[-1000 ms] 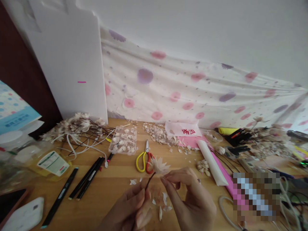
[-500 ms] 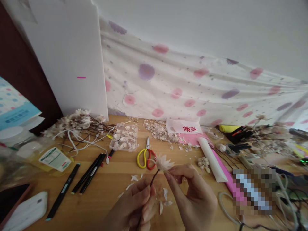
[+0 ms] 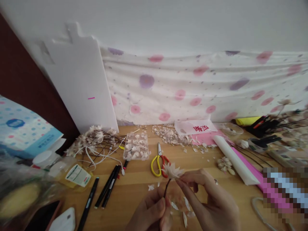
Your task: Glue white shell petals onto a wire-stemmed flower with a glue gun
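Note:
A pale artificial flower (image 3: 172,171) with pointed petals stands upright on a thin dark stem (image 3: 166,188). My left hand (image 3: 154,208) is closed around that stem, just below the bloom. Thumb and forefinger of my right hand (image 3: 209,195) pinch together at the flower's right edge, on a petal; the fingertips partly cover it. Right behind the bloom lie scissors (image 3: 156,166) with one yellow and one red handle. Several loose petals (image 3: 184,219) are scattered on the wood between and below my hands.
A clear compartment box (image 3: 136,146) holds pale petals, beside a heap of petal scraps (image 3: 168,134). Black markers (image 3: 111,186), a bottle (image 3: 77,175) and a white cable (image 3: 96,154) lie left. A white roll (image 3: 235,160) and bunched flowers (image 3: 295,126) are right.
The view has swung left and up, so things sit further right and lower in it. Both hands keep their hold on the flower, in nearly the same pose.

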